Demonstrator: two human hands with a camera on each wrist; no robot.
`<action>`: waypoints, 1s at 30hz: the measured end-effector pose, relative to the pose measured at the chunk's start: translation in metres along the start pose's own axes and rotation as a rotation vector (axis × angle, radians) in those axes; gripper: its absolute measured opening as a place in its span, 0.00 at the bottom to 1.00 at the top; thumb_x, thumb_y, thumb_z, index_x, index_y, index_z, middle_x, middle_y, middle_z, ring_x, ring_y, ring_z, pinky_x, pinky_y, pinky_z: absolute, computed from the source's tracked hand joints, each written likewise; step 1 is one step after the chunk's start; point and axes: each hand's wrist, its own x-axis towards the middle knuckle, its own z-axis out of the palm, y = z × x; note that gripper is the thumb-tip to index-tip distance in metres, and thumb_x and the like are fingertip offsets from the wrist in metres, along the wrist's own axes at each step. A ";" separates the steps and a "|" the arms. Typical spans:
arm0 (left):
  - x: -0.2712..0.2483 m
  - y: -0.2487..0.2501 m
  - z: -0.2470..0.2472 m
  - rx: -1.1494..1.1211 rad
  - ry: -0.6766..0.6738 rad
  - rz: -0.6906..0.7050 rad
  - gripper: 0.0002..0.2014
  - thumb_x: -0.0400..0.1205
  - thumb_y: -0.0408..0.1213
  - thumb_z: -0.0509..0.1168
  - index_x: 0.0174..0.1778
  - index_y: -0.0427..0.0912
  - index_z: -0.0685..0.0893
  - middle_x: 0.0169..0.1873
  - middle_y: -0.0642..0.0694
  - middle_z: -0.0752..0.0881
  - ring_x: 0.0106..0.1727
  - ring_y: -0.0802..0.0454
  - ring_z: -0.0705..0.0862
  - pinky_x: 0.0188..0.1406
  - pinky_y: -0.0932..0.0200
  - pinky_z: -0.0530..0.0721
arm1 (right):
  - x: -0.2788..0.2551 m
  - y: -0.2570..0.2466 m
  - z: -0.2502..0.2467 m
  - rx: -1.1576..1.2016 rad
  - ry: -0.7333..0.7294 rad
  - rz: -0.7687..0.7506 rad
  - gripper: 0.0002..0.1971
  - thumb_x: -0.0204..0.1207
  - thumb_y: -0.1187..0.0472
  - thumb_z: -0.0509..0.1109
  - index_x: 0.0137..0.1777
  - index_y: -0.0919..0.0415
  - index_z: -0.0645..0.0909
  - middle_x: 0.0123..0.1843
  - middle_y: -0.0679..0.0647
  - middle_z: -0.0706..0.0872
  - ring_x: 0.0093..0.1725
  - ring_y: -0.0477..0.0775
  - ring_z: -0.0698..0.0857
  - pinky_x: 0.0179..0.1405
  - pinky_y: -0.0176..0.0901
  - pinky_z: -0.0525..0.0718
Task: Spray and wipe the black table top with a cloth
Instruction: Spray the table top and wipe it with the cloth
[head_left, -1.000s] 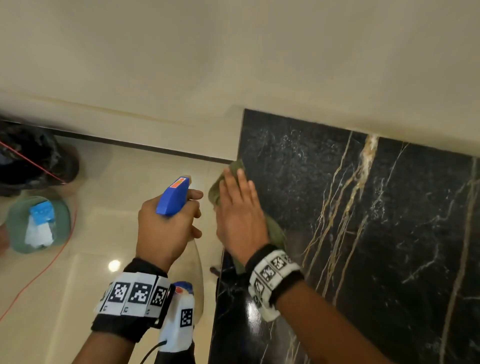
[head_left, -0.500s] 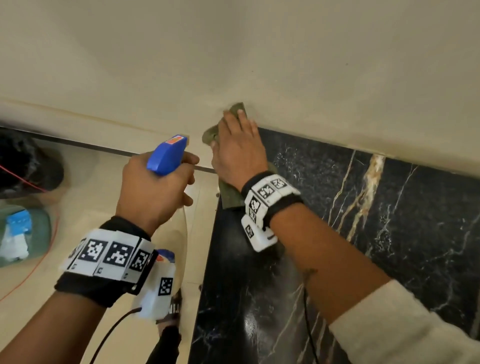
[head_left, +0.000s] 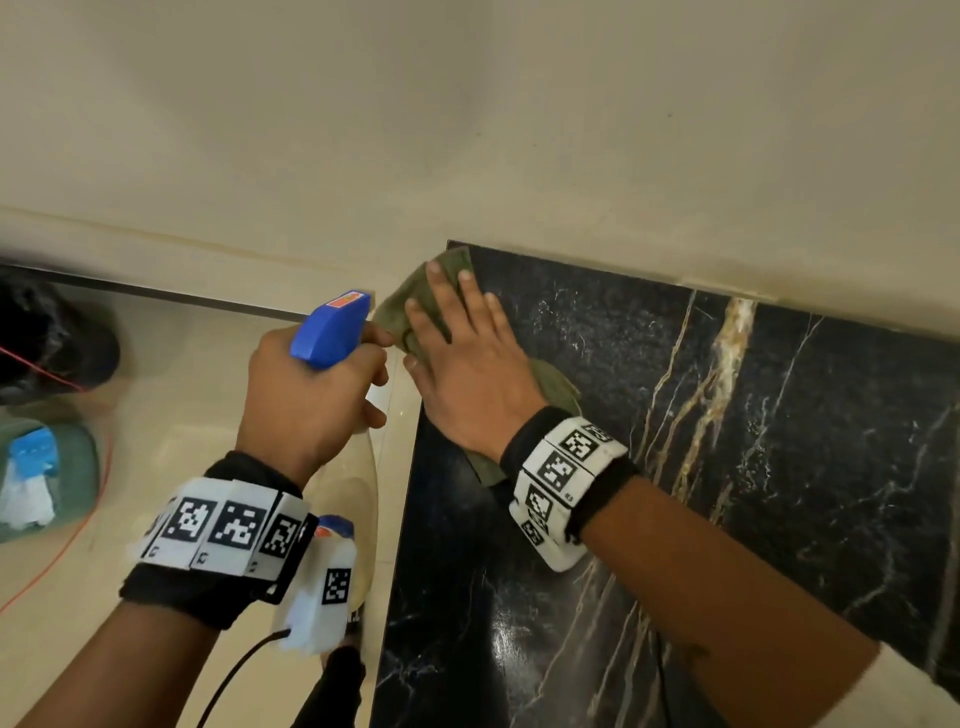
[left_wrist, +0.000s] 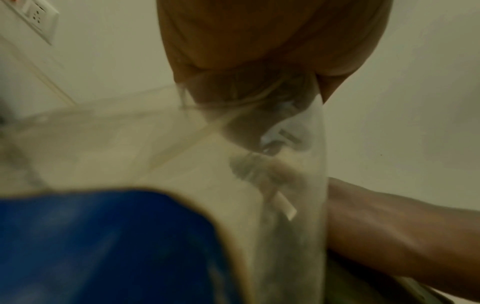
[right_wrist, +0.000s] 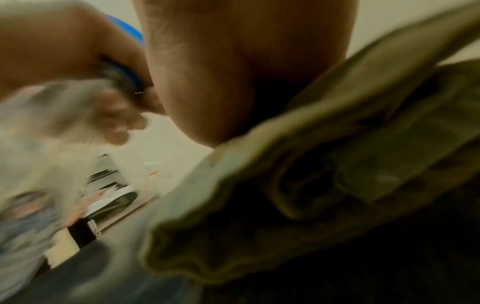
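My right hand (head_left: 462, 358) lies flat with straight fingers on an olive green cloth (head_left: 410, 304), pressing it onto the far left corner of the black marble table top (head_left: 727, 467), against the wall. The cloth (right_wrist: 324, 164) bunches under my palm in the right wrist view. My left hand (head_left: 311, 400) grips a spray bottle with a blue trigger head (head_left: 332, 330) and a clear body (left_wrist: 285, 185), held off the table's left edge over the floor. That hand's fingers curl round the bottle's neck.
A cream wall (head_left: 467, 130) runs along the table's far edge. On the tiled floor at the left lie a black object (head_left: 52, 338), a green basin (head_left: 78, 467) with a blue and white item inside, and a red cord (head_left: 62, 561).
My right hand has slid the cloth from the table's left edge to the far corner by the wall and now back slightly. The left hand keeps hold of the bottle beside it.
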 end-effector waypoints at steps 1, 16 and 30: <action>-0.001 -0.001 0.000 -0.005 0.000 -0.006 0.09 0.80 0.29 0.67 0.43 0.50 0.88 0.39 0.43 0.91 0.23 0.42 0.88 0.23 0.56 0.85 | -0.003 -0.002 0.000 -0.011 -0.012 -0.004 0.30 0.88 0.44 0.48 0.88 0.54 0.55 0.90 0.59 0.40 0.88 0.65 0.41 0.87 0.64 0.46; -0.025 -0.019 -0.023 0.018 0.014 0.024 0.11 0.82 0.32 0.67 0.43 0.54 0.88 0.40 0.39 0.90 0.25 0.44 0.88 0.22 0.63 0.84 | 0.037 0.004 -0.022 -0.194 -0.122 -0.199 0.26 0.85 0.45 0.50 0.62 0.56 0.86 0.72 0.57 0.82 0.84 0.61 0.62 0.86 0.61 0.50; -0.036 -0.030 -0.034 0.068 0.035 0.049 0.14 0.82 0.32 0.67 0.43 0.62 0.85 0.41 0.43 0.91 0.25 0.46 0.90 0.32 0.49 0.91 | 0.034 0.023 -0.023 -0.316 -0.082 -0.591 0.31 0.84 0.36 0.40 0.52 0.47 0.85 0.46 0.46 0.86 0.56 0.51 0.83 0.86 0.61 0.49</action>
